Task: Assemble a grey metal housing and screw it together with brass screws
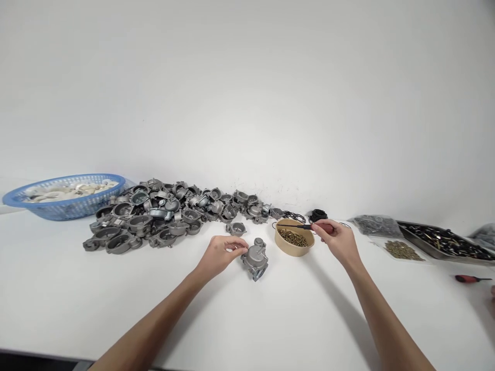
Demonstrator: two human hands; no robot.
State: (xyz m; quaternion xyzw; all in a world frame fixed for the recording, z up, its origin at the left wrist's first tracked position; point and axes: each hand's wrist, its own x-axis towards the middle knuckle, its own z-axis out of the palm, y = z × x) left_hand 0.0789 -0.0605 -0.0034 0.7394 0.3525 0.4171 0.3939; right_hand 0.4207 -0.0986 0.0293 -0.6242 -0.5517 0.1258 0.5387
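Note:
My left hand (224, 253) is at the left side of a grey cast-metal housing (256, 256), thumb and fingertips closed at its edge. The housing stands on the white table with a domed part on top. In my right hand (338, 241) is a screwdriver (305, 226) with a red and black handle. Its dark shaft points left, over a round tan bowl (294, 251) holding small brass-coloured screws (293, 238). Whether a screw sits on the screwdriver's tip is too small to tell.
A large pile of grey metal castings (166, 211) lies at the back left, beside a blue basket (73, 208) of whitish parts. One casting (235, 229) lies apart. Black rings (317, 215), bagged screws (404, 250), a metal tray (436, 248) and another screwdriver (469, 279) are right.

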